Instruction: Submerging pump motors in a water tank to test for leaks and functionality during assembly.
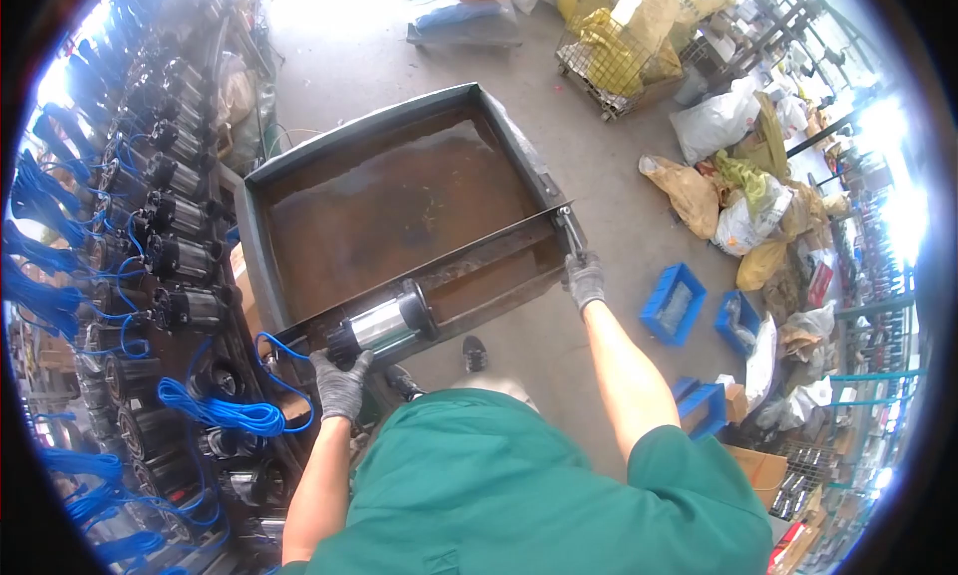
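A steel cylindrical motor with black ends (384, 321) lies on its side on a metal ledge along the near side of a tank (257, 226) of brown water. My gloved left hand (339, 383) is at the motor's left black end, fingers curled, seemingly gripping it, beside a blue cable (281, 343). My gloved right hand (584, 278) is closed on a metal fitting (569, 226) at the tank's right near corner. A coiled blue cable (222, 408) hangs left of my left hand.
Rows of black motors with blue cables (180, 256) line the left side. Blue crates (671, 301), piled sacks (728, 126) and a wire cage of yellow bags (619, 56) stand to the right and back. A cardboard box (753, 472) sits at lower right. My feet (474, 354) show below the tank.
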The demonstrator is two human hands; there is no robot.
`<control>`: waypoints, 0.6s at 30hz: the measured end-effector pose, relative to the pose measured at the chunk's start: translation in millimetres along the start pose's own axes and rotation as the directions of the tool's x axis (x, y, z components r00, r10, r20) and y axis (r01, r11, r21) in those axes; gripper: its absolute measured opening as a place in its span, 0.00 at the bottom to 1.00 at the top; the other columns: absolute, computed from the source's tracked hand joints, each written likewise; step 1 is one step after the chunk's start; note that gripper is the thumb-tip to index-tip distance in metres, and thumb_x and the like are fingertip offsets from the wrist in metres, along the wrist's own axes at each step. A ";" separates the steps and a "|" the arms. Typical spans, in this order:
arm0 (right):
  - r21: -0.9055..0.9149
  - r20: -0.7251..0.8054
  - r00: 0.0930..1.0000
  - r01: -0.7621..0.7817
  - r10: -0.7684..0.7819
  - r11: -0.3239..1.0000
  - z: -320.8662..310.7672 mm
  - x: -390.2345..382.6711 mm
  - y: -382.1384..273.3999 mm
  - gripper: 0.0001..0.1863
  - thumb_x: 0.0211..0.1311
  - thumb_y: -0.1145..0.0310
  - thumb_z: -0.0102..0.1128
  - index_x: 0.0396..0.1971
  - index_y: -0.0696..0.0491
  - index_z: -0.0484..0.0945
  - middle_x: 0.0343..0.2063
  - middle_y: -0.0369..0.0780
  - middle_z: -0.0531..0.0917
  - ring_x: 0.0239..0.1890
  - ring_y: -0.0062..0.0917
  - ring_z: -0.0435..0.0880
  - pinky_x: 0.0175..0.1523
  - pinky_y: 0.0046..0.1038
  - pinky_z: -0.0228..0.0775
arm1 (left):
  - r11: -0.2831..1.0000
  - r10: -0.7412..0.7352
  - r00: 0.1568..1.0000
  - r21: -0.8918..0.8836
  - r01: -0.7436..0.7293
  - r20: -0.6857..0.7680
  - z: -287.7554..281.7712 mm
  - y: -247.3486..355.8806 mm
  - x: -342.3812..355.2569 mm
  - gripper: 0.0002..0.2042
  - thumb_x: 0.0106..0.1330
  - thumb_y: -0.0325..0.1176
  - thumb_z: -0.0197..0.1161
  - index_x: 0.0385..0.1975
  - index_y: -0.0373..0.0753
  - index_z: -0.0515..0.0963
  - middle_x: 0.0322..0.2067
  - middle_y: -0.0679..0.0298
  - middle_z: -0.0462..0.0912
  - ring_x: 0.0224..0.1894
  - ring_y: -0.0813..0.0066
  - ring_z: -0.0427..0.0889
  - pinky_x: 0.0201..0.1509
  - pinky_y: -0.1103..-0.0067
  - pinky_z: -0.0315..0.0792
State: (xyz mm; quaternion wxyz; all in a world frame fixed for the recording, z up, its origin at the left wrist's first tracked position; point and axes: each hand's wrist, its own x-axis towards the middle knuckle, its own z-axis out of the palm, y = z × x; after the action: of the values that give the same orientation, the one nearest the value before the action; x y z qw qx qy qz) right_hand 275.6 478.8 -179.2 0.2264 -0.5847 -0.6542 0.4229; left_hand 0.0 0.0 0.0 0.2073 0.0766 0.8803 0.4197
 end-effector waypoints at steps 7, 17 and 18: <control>0.557 0.136 0.991 -0.083 0.008 0.826 -14.1 -74.8 -100.3 0.10 0.80 0.67 0.62 0.54 0.50 0.84 0.24 0.30 0.78 0.19 0.13 0.73 0.22 0.20 0.68 | 0.999 -0.017 1.000 0.041 0.017 0.013 -3.3 -0.7 4.3 0.35 0.59 0.41 0.85 0.55 0.34 0.66 0.42 0.53 0.86 0.42 0.65 0.85 0.49 0.68 0.81; 0.290 0.752 0.647 -0.154 -0.126 0.945 26.0 -172.1 -180.1 0.07 0.79 0.70 0.62 0.51 0.52 0.84 0.27 0.30 0.78 0.26 0.12 0.73 0.31 0.21 0.69 | 0.994 -0.015 0.999 0.108 0.011 0.036 -9.2 14.0 3.8 0.37 0.59 0.45 0.85 0.55 0.31 0.66 0.44 0.48 0.86 0.47 0.60 0.86 0.56 0.68 0.79; 0.311 0.756 0.635 -0.131 -0.161 0.941 31.2 -173.6 -181.6 0.07 0.79 0.70 0.61 0.51 0.52 0.84 0.27 0.29 0.78 0.27 0.12 0.72 0.32 0.21 0.69 | 0.994 -0.005 1.000 0.109 0.002 0.029 -9.7 13.6 3.2 0.37 0.59 0.44 0.85 0.55 0.31 0.66 0.44 0.48 0.87 0.46 0.61 0.86 0.56 0.68 0.79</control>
State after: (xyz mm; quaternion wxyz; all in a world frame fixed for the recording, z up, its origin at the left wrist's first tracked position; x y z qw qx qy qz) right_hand 183.9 311.2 -13.0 0.0250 -0.2943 -0.6102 0.7351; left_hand -7.6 2.8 14.9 0.2165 0.0922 0.8989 0.3695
